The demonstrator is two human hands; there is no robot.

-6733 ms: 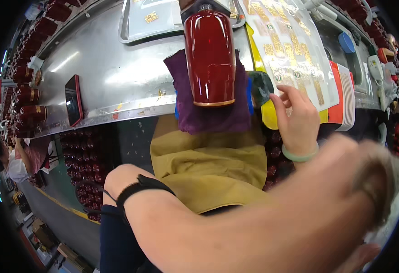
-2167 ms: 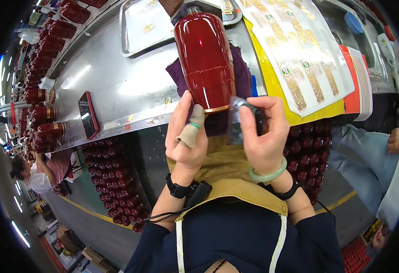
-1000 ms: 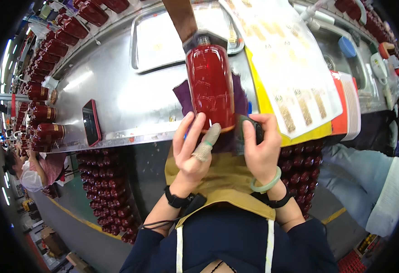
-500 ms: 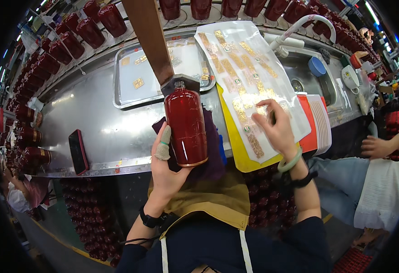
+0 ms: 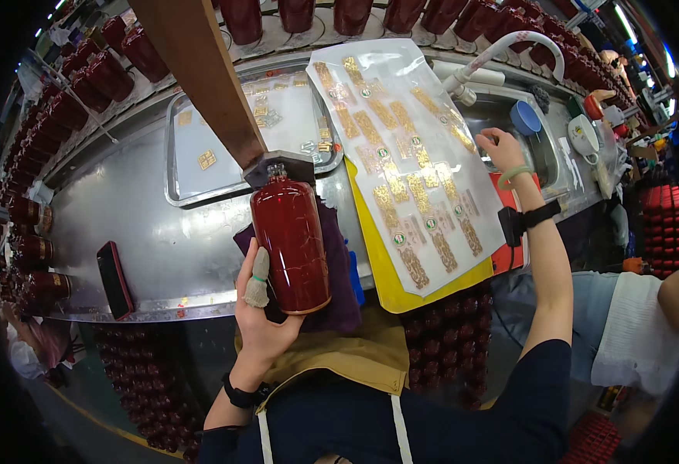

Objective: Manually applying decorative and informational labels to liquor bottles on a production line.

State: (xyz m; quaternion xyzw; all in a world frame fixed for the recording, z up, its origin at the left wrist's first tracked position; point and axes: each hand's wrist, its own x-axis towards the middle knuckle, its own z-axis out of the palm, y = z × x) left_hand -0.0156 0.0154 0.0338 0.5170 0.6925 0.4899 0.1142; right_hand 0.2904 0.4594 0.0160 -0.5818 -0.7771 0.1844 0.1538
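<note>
A glossy dark red bottle [image 5: 289,247] stands tilted, its neck against the dark block [image 5: 301,165] at the foot of a wooden bar. My left hand [image 5: 266,334] is closed round its lower left side and base; one finger wears a pale cloth cover with a green band. Purple cloth [image 5: 341,267] lies under the bottle. Beside the right edge of a white sheet [image 5: 401,66] with several gold decals [image 5: 417,193], my right hand [image 5: 503,151] has its fingers curled together near the sink. Whatever may be between those fingertips is hidden.
The wooden bar [image 5: 200,85] slants in from the top. A metal tray [image 5: 171,166] with gold pieces stands behind it. A phone [image 5: 115,280] lies at left, a yellow board [image 5: 394,303] under the sheet. At right are a faucet [image 5: 502,45] and blue cup [image 5: 525,117]. Red bottles line the back.
My right hand has moved right, from over the middle of the decal sheet to beyond its right edge, and its fingers have drawn together. The view has shifted; my left hand still holds the bottle.
</note>
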